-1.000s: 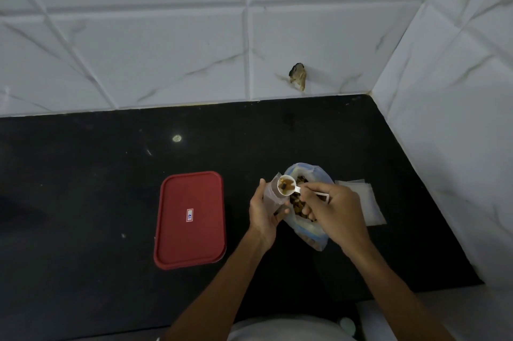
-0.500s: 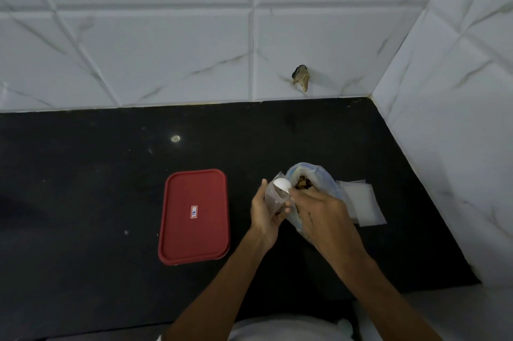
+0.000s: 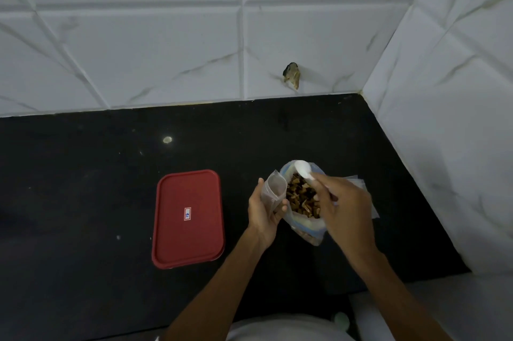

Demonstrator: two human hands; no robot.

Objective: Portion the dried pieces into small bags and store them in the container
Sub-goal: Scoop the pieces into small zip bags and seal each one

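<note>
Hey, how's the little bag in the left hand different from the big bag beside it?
The small bag is much narrower than the big bag. The left hand holds the small bag up; the big bag sits on the counter. The big bag shows brown dried pieces; the small bag's fill is unclear. Both are clear plastic, open on top.

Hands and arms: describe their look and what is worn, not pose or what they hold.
The left hand and the right hand are bare, with no gloves. No ring, watch or bracelet shows. The left forearm and right forearm are uncovered as far as the frame's bottom edge; no sleeve is in view. Between them, a pale garment shows at the bottom edge.
</note>
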